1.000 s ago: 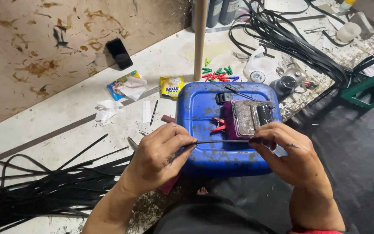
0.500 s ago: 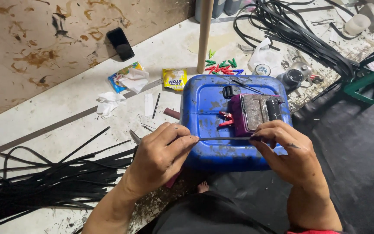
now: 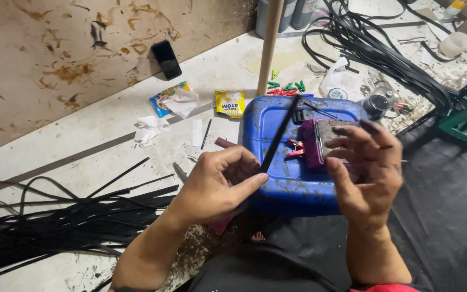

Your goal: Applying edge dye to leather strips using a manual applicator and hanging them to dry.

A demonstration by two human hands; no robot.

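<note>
A: Hands? The left hand (image 3: 217, 184) pinches a thin black rubber strip (image 3: 279, 134); the right hand (image 3: 366, 170) hovers unclenched, empty.

B: Over the blue plastic jerrycan (image 3: 287, 178), near the purple-edged scrubbing pad (image 3: 325, 141). Held one-handed, that strip might slip or whip away.

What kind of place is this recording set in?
Probably an informal floor-level workshop for hand craft with strips. A pile of black strips lies on the stained floor, a blue plastic jerrycan on its side serves as a bench, and the left hand holds one black strip over it.
</note>
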